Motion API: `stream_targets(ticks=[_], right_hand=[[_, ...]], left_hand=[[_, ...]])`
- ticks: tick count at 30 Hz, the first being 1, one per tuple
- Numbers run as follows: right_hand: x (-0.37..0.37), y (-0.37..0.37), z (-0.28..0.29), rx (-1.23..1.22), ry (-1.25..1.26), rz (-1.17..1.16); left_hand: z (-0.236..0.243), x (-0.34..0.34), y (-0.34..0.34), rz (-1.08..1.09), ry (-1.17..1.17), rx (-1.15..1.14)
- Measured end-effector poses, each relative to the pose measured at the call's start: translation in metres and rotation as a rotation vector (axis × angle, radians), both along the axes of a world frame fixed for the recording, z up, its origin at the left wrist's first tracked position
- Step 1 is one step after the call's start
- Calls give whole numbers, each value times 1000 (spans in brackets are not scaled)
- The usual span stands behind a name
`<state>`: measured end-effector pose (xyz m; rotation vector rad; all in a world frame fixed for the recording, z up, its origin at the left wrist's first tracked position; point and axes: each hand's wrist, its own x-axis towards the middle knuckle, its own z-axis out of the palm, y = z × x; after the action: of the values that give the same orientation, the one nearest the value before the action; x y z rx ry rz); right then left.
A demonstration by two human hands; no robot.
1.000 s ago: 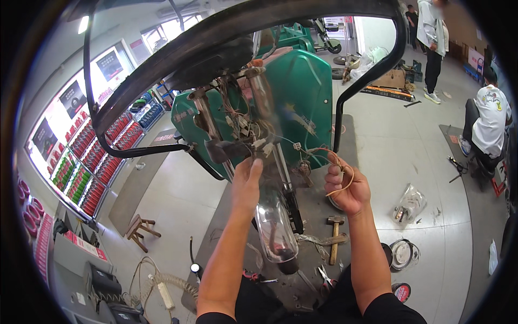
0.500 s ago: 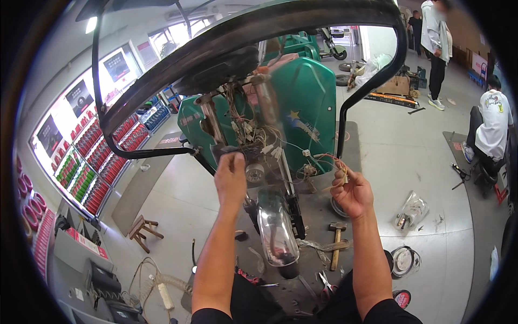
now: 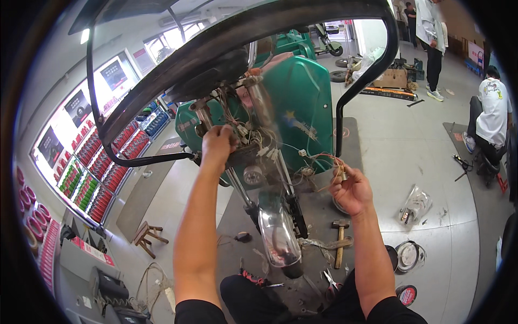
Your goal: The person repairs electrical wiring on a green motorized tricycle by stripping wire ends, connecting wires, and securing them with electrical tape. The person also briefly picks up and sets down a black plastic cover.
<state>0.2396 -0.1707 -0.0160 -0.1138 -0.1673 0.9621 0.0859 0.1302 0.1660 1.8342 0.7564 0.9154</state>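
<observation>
In front of me stands the front end of a green three-wheeled vehicle [image 3: 303, 92], its fork and wiring exposed. My left hand [image 3: 218, 146] is raised beside the left fork tube, at the edge of the bundle of wires and white connectors [image 3: 259, 141]. Its fingers are curled together, and what they hold, if anything, is hidden. My right hand [image 3: 353, 191] pinches a small metal part with wires [image 3: 344, 175], palm turned up. Red and pale leads run from it to a white connector [image 3: 302, 153] by the green panel. Below the fork sits a shiny front mudguard [image 3: 278, 229].
A black tubular frame [image 3: 245, 33] arches over the work. On the floor lie a hammer [image 3: 340, 243], scissors-like pliers [image 3: 331, 282], a red-handled tool [image 3: 253, 278] and a plastic bag [image 3: 415, 208]. A wooden stool [image 3: 149, 237] stands left; a person [image 3: 492, 110] crouches right.
My left hand has moved up and slightly left, from below the wire bundle to beside the left fork tube. My right hand keeps its hold with little movement.
</observation>
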Motion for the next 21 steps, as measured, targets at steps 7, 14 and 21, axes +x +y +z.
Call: stream_targets(ticks=[7,14,21], right_hand=[[5,-2,-8,76,-7,37],[6,-2,-11,57,3,30],[4,-2,-6,-38,-2,-22]], left_hand=[[22,-48,17,-57,47,-85],[8,-70,3,-17,276,128],[-30,-70,9,-192,233,-43]])
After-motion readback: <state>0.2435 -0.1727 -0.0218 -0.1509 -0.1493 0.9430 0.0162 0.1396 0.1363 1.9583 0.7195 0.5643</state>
